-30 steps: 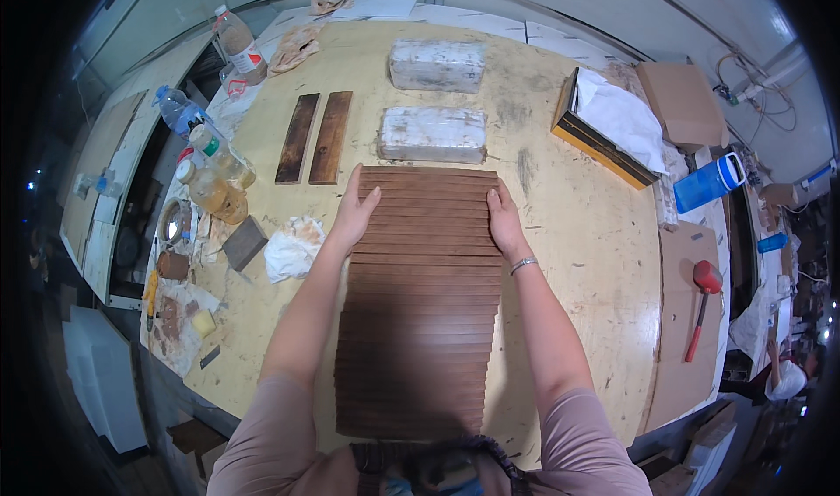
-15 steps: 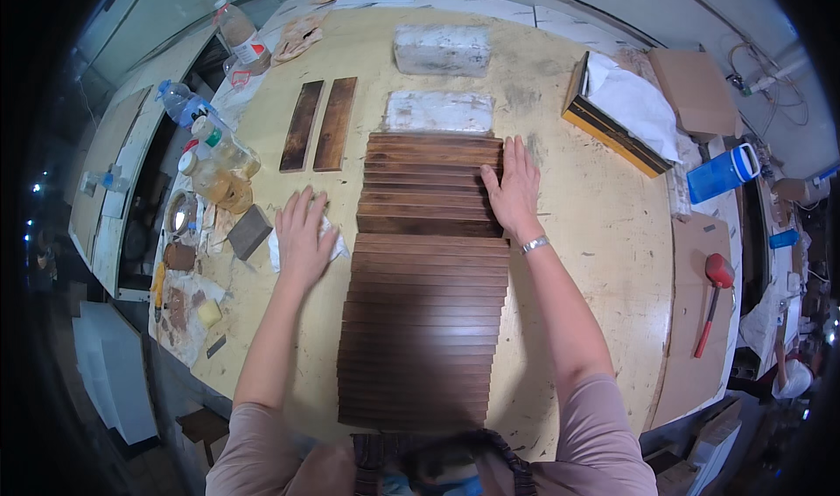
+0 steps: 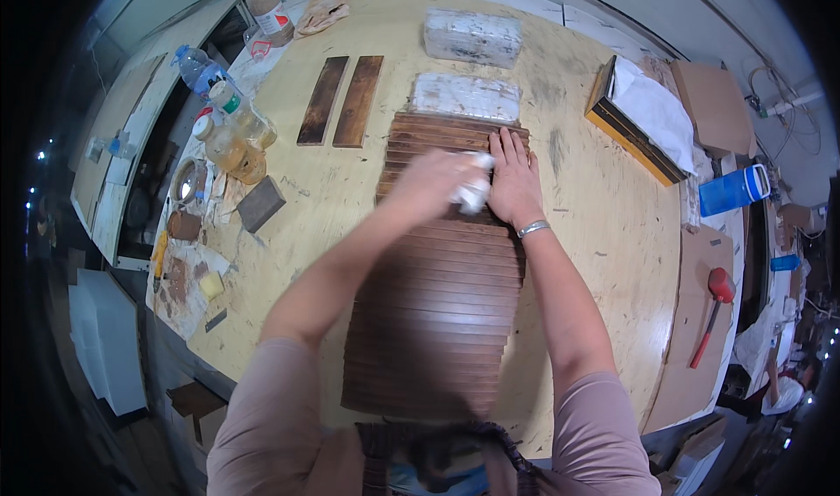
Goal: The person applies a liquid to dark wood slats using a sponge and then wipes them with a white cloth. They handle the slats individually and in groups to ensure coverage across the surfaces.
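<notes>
Both forearms are reaching forward from the lower edge. The left hand (image 3: 435,181) is curling its fingers closed in a loose fist, slightly blurred. The right hand (image 3: 512,181) is lying flat, palm down, fingers together and extended, a bracelet circling its wrist.

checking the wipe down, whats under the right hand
The right hand lies flat on the row of dark wooden slats. The slat surface beneath the palm is covered, so its state cannot be seen.
</notes>
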A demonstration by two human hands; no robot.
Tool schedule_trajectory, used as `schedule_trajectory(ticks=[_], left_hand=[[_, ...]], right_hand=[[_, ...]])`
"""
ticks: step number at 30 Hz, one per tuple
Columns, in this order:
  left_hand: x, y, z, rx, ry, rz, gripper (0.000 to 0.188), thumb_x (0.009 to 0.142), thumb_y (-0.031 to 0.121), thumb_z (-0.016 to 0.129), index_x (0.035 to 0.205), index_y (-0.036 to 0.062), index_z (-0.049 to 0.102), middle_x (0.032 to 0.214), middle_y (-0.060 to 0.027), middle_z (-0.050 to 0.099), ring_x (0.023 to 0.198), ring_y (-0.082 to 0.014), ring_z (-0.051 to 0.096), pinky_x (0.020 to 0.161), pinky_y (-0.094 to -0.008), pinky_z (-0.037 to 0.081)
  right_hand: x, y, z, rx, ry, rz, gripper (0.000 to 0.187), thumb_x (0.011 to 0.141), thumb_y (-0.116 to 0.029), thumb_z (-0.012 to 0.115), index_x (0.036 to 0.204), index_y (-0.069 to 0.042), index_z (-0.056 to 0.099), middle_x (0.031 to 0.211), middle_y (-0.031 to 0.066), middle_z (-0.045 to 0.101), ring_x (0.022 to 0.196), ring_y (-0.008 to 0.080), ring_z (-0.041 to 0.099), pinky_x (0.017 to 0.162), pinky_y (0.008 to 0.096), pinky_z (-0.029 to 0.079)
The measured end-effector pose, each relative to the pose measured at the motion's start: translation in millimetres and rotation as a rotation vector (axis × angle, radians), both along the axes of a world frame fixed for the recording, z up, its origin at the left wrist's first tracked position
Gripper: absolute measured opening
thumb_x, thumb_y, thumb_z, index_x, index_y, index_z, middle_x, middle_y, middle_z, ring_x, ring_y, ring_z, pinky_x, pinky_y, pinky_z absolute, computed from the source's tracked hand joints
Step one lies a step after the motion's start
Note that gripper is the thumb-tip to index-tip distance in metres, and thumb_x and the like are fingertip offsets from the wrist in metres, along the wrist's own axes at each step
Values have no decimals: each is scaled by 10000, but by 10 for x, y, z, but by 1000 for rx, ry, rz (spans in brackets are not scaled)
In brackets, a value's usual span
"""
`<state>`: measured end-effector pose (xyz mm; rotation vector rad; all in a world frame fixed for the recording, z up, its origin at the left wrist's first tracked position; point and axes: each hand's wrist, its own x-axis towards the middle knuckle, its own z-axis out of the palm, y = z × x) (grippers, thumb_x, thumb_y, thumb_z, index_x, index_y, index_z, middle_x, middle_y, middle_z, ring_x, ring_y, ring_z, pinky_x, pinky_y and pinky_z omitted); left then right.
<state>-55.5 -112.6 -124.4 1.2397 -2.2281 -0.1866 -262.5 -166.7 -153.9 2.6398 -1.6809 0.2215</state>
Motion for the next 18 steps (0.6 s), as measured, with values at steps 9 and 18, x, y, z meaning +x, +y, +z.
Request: schedule_trajectory(ticks=[9, 18], left_hand=[[2085, 1075, -285, 114, 259, 700, 389, 839, -86, 547, 1158, 40, 730, 1148, -140, 709, 1046, -291, 668, 967, -355, 494], [813, 547, 7, 102, 751, 455, 345, 893, -43, 603, 1201, 68, 711, 1244, -132, 673, 1122, -252, 645, 999, -334, 483]], right_hand=[[202, 592, 483, 100, -191, 87, 901, 933, -557, 574, 1570, -2, 262, 1655, 199, 205, 1552, 311, 140, 1246, 512, 112], [323, 829, 238, 100, -107, 121, 951, 896, -585, 614, 1561, 0, 267, 1655, 181, 209, 1542, 310, 168, 1243, 506, 159]])
